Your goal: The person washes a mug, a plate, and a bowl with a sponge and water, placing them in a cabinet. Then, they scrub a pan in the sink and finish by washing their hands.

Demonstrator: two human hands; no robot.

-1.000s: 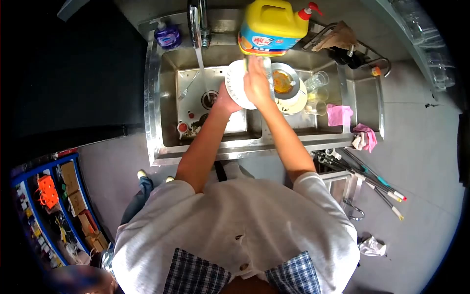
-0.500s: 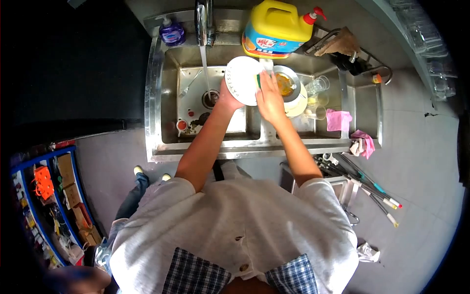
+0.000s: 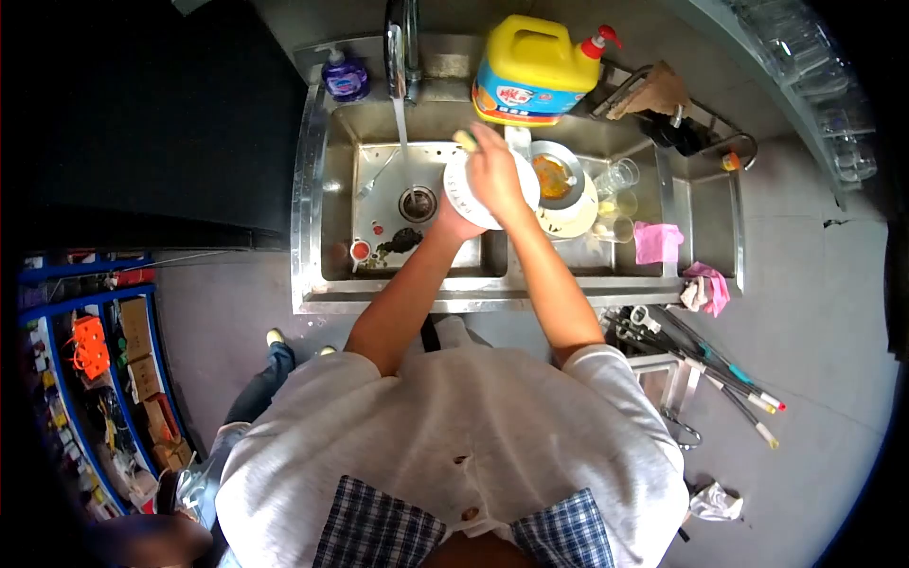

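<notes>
A white plate [image 3: 460,196] with dark lettering on its rim is held up over the divider between two sink basins. My left hand [image 3: 457,220] grips its lower left edge, with the fingers partly hidden beneath it. Over the plate's upper part, my right hand [image 3: 494,170] holds a yellow and green sponge [image 3: 466,140] at its fingertips, slightly blurred. Water runs from the faucet [image 3: 395,47] into the left basin, left of the plate. Just right of the plate, a metal bowl [image 3: 557,180] with orange residue rests on a pale plate [image 3: 573,221].
Clear glasses [image 3: 617,176] and a pink cloth [image 3: 658,243] are in the right basin. A yellow detergent jug [image 3: 535,71] and a purple soap bottle [image 3: 345,78] stand behind. A small red-filled cup [image 3: 360,251] sits in the left basin. Another person's leg [image 3: 260,383] shows at left.
My right hand has moved left and up across the plate with the sponge. The whole view has shifted slightly, and the plate sits a little lower and further right.
</notes>
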